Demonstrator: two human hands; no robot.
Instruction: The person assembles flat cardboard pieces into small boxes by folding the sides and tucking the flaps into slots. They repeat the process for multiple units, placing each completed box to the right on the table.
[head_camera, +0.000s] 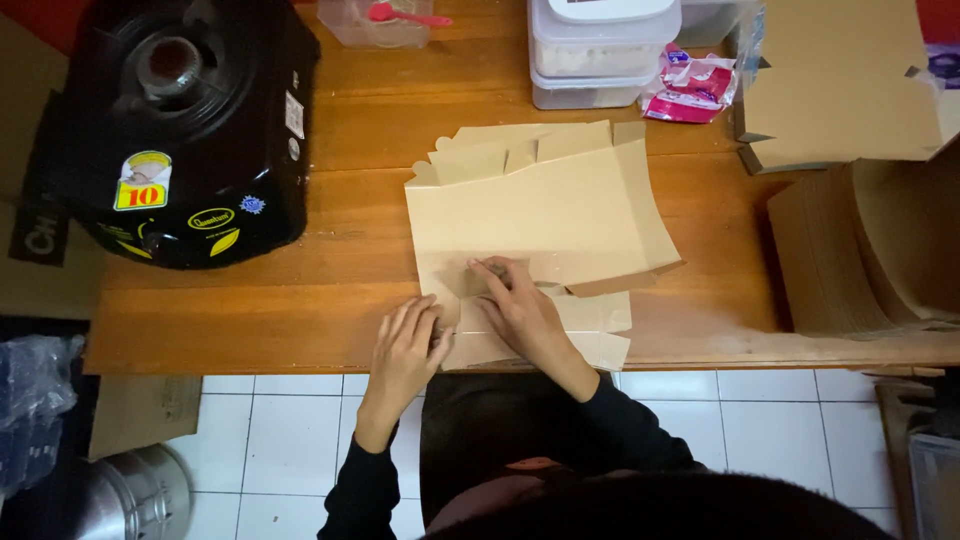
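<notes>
Flat carton blank, laid on the table with its long axis running away from the body, is pressed at its near flaps by left hand and right hand, set close together, fingers flat, neither clamped.

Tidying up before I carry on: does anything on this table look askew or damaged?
Nothing looks damaged. The flat box lies slightly askew, its near flaps overhanging the table edge under both hands.
</notes>
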